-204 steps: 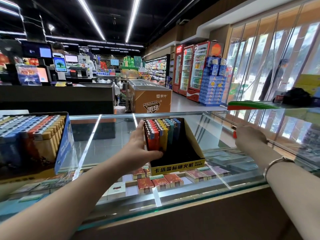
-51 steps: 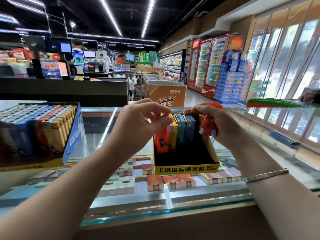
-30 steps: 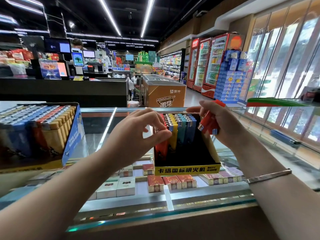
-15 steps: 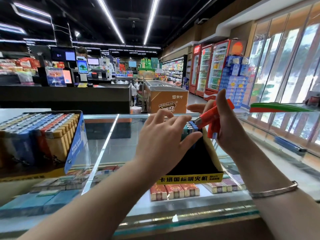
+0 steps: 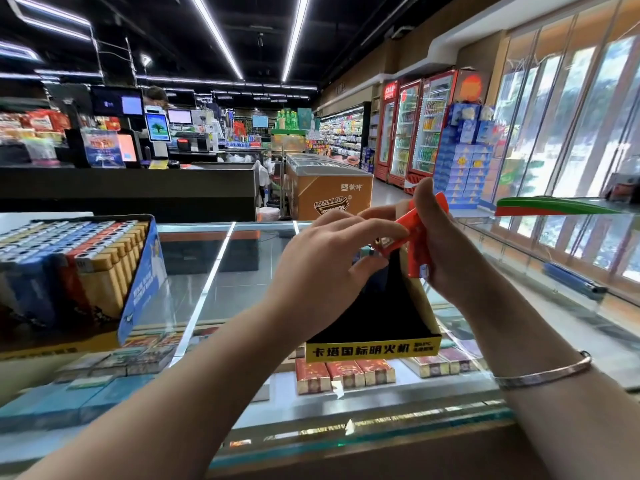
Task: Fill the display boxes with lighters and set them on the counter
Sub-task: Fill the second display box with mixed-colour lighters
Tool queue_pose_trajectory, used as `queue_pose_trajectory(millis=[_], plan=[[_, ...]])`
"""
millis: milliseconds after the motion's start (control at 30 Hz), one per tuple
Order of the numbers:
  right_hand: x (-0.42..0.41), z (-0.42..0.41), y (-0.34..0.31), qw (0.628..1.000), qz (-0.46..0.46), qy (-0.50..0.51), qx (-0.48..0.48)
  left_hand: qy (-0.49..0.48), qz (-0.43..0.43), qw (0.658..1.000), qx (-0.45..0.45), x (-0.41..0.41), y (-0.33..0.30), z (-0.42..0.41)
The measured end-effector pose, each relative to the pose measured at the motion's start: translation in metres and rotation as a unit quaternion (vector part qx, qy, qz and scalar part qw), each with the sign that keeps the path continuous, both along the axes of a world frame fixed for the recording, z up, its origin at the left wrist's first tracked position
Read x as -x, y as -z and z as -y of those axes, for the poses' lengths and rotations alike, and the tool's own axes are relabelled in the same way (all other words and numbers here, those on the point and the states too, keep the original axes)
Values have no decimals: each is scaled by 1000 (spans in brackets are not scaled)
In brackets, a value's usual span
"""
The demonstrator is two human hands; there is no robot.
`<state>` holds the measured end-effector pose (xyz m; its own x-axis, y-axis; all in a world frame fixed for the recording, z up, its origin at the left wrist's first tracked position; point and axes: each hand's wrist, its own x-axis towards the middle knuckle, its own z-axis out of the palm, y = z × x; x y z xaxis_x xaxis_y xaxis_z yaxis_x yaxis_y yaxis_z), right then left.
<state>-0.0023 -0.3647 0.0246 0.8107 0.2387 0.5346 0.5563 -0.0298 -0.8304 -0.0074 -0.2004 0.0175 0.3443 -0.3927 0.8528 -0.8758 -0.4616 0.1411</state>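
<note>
Two hands over the half-filled display box [image 5: 372, 349] on the glass counter [image 5: 214, 292]; right hand [image 5: 446, 247] grips several red lighters [image 5: 417, 251], left hand [image 5: 325, 268] fingertips pinching one loose; risk: bundle slips, lighters scatter onto glass.

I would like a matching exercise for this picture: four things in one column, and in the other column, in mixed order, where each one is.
Things:
1. red lighters
2. full display box
3. yellow-fronted display box
4. bracelet

Places:
A. on the glass counter, at the left
B. on the right wrist
C. gripped in the right hand
D. on the glass counter, under the hands

Pairs: 1-C, 2-A, 3-D, 4-B
</note>
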Motion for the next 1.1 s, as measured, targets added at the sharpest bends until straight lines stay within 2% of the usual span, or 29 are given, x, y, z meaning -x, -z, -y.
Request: queue_pose_trajectory(millis=[233,367,467,533,600,700,800,1100], plan=[[-5,3,1,999,-18,-6,-51,7,148,989,-16,-3,-3,-4],[-6,3,2,998,-23,-18,-57,2,197,980,-35,-2,-3,-4],[-8,6,2,989,-58,39,-130,3,207,978,-24,-1,-2,-7],[-11,10,1,980,-54,79,-175,-4,188,982,6,-1,-4,-10],[-14,10,1,975,-69,139,-160,8,129,990,59,-1,-7,-15],[-18,9,4,968,-89,213,-100,87,-41,988,118,-2,-13,-26],[-19,10,5,967,-91,213,-104,126,-164,971,123,-5,-16,-35],[-18,7,4,979,-86,175,-61,72,-139,988,16,-1,-13,-40]])
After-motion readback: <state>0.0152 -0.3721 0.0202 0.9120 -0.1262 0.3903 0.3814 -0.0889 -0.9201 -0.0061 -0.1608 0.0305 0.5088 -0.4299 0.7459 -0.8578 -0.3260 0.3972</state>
